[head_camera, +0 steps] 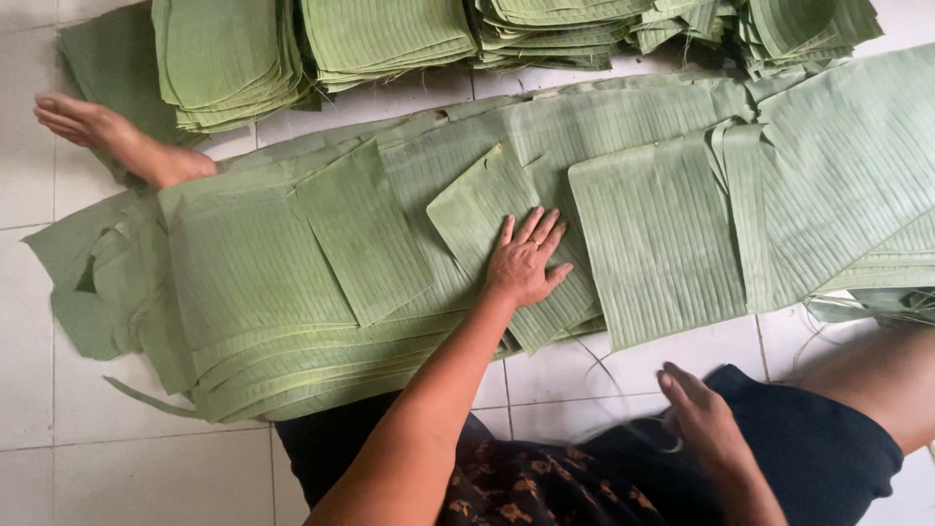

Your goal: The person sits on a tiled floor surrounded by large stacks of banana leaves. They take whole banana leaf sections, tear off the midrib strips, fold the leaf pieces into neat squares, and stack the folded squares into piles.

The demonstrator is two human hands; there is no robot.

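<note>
Head view: left hand (524, 261) lies flat, fingers spread, palm down on a cut leaf piece (506, 244), gripping nothing, apparently pressing it so it stays put on the long leaf pile (292, 321). That piece sits tilted at mid-pile, between another tilted square piece (362, 232) and a larger rectangular sheet (654, 244). Right hand (703, 419) hovers by the lap over dark cloth (818, 448), loosely curled, near thin leaf fibres; whether it holds any, can't tell. Folded leaf stacks (390, 39) line the far edge. Bare foot (107, 136) at left on white tiled floor (29, 185).

two hands (524, 261), one foot (93, 127), five stacks of cut leaves (229, 58)
</note>
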